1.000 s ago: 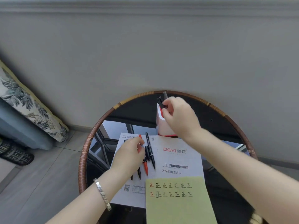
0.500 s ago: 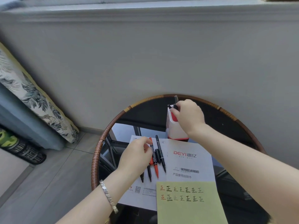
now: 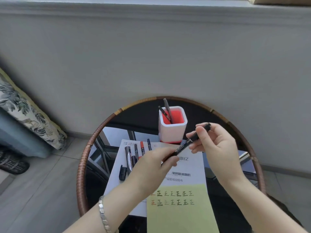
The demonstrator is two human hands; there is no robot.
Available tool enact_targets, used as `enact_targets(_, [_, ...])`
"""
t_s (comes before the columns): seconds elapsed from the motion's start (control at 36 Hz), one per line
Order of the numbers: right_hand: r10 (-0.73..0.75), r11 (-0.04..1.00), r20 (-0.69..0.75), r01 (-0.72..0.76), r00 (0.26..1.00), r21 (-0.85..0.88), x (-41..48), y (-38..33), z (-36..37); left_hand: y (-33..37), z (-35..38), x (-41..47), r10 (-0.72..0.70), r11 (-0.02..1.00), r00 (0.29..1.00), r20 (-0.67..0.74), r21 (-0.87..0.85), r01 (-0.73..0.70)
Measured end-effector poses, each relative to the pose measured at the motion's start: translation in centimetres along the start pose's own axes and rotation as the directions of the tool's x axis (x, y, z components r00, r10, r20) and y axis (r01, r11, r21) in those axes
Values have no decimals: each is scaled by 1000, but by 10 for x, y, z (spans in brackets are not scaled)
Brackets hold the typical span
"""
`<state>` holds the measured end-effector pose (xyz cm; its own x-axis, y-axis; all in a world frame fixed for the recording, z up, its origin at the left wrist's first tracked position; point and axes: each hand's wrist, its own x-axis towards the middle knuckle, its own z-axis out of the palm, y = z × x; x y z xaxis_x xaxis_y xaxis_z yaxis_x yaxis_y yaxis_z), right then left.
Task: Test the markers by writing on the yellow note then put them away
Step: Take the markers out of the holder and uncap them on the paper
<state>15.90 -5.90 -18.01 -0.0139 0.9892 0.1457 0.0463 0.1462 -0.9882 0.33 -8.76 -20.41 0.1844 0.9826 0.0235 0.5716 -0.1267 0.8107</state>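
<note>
Both hands are on one black marker (image 3: pixel 185 147) right now. The right hand (image 3: pixel 217 148) has its thumb and fingertips pinched around the upper end, and the left hand (image 3: pixel 151 167) has its fingers closed on the lower end, so the marker hangs at a slant in the air between them, above the white booklet (image 3: pixel 190 167). Can't tell if the cap is on or coming off, the left fingers cover that end.

Moving out from there: just behind the right hand sits the white pen holder (image 3: pixel 173 130) with the red inside, and two dark pens (image 3: pixel 165 112) are standing in it, leaning left. On the booklet's left part lie the rest of the markers (image 3: pixel 134 155), a few black ones and a red one, roughly side by side, partly hidden by the left hand. The yellow note (image 3: pixel 180 212) lies at the near edge of the booklet, with two rows of written characters across its top. All of it sits on a round glass table (image 3: pixel 82 174) with a woven rim. Silver bracelet (image 3: pixel 102 214) on the left wrist.
</note>
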Motion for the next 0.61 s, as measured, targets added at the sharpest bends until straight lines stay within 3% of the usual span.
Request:
enact_targets(0.08, [143,990,-60,-142,988,18,-2,9,-7,1,-1,-3,-80,989,997,10,-126,81])
enact_targets(0.19, [270,936,112,-233,956,-263,-5,15,-19,-2,-9,-1,-228,922,974,-22,-327,208])
enact_targets(0.28, [304,863,262,-148,916,-484,-10,17,-24,-1,-14,2,-297,863,954,-40,-439,250])
enact_targets(0.36, [277,795,339,-16,899,-607,-14,20,-19,4,-11,7,-271,880,962,-27,-412,236])
enact_targets(0.5, [193,846,364,33,911,-531,-20,25,-7,17,2,14,-198,900,980,5,-394,184])
enact_targets(0.61, [276,949,166,-240,947,-206,-21,25,-9,11,11,9,-166,962,985,-39,-226,153])
